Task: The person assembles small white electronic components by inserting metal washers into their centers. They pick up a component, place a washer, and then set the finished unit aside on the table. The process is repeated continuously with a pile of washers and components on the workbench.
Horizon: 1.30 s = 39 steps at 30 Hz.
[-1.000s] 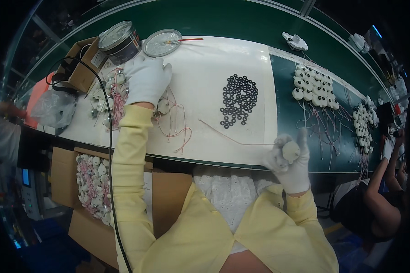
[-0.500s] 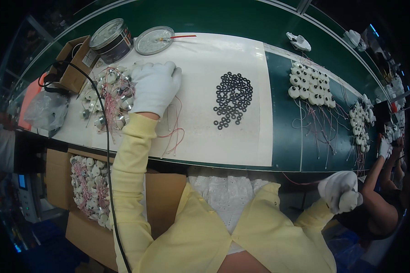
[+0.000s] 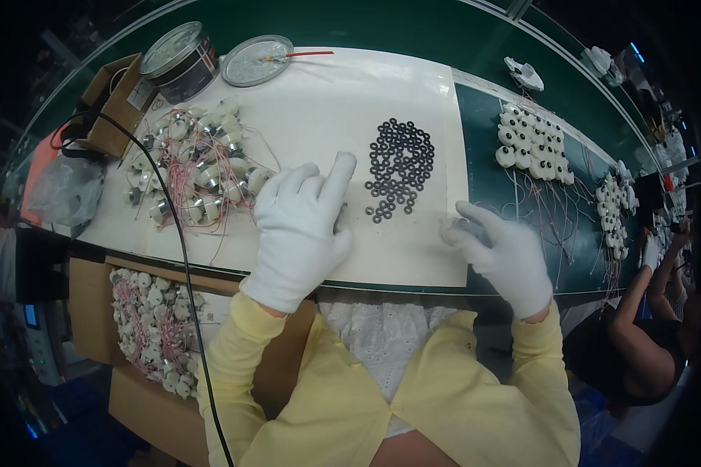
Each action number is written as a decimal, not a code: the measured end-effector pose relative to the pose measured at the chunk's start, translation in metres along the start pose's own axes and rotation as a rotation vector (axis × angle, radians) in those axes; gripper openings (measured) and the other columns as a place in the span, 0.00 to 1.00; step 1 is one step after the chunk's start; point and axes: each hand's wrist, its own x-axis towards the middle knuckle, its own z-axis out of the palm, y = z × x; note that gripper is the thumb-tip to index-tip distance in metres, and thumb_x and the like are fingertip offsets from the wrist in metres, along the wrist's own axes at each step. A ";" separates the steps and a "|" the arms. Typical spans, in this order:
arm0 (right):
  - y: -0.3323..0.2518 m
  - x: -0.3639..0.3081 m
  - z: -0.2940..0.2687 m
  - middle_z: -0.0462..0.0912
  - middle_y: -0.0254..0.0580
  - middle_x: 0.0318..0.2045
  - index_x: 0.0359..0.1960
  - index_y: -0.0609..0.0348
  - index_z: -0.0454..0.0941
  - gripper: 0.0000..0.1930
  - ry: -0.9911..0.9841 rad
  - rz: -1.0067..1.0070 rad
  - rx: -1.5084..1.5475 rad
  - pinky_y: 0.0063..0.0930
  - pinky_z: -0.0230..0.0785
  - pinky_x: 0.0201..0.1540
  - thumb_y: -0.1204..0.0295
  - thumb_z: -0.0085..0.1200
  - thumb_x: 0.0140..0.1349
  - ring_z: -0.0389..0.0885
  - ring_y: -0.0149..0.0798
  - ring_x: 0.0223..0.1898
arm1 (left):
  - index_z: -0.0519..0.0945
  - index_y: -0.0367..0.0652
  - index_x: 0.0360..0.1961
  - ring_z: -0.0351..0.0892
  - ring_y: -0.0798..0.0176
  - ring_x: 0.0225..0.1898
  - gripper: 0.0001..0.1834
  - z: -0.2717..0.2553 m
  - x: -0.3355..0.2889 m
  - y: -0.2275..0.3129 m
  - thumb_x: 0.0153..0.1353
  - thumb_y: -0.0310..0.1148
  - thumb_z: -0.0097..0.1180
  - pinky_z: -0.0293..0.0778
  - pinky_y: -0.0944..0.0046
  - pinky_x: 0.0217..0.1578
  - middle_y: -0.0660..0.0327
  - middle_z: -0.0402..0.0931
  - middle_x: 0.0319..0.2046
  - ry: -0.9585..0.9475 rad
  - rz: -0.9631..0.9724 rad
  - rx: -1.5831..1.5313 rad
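Tabletop [image 3: 327, 101] carries black rings [image 3: 401, 159] between left grip [image 3: 300, 232] and right grip [image 3: 512, 259].

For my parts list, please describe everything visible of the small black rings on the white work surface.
The small black rings look like rubber or plastic, round with open centres. They lie flat in an irregular patch, sparser nearer the person, on the white work surface, apart from the white-gloved left hand.

Factory assembly line: wired parts [image 3: 210, 176] are lying heaped on the counter [image 3: 327, 101], more are sitting in a carton [image 3: 89, 311], a co-worker [image 3: 639, 342] is reaching alongside
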 end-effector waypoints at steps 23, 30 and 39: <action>0.008 0.046 -0.013 0.82 0.39 0.32 0.58 0.53 0.80 0.30 -0.018 -0.544 -0.501 0.39 0.70 0.41 0.52 0.70 0.56 0.80 0.45 0.34 | 0.79 0.41 0.58 0.78 0.42 0.54 0.26 0.013 -0.032 -0.006 0.58 0.34 0.69 0.72 0.44 0.52 0.54 0.79 0.43 0.094 -0.158 -0.080; 0.019 0.056 -0.009 0.82 0.41 0.29 0.60 0.58 0.78 0.26 -0.267 -0.626 -0.373 0.37 0.73 0.38 0.60 0.65 0.63 0.80 0.46 0.30 | 0.77 0.34 0.61 0.80 0.46 0.47 0.30 0.013 -0.030 -0.013 0.56 0.31 0.68 0.74 0.48 0.49 0.54 0.78 0.38 0.168 -0.128 -0.211; 0.013 0.053 0.002 0.85 0.42 0.32 0.56 0.64 0.76 0.17 -0.446 -0.202 0.270 0.30 0.77 0.35 0.74 0.59 0.68 0.85 0.41 0.28 | 0.77 0.36 0.62 0.79 0.44 0.51 0.37 0.008 -0.025 -0.005 0.51 0.40 0.73 0.74 0.45 0.51 0.53 0.79 0.41 0.085 -0.231 -0.154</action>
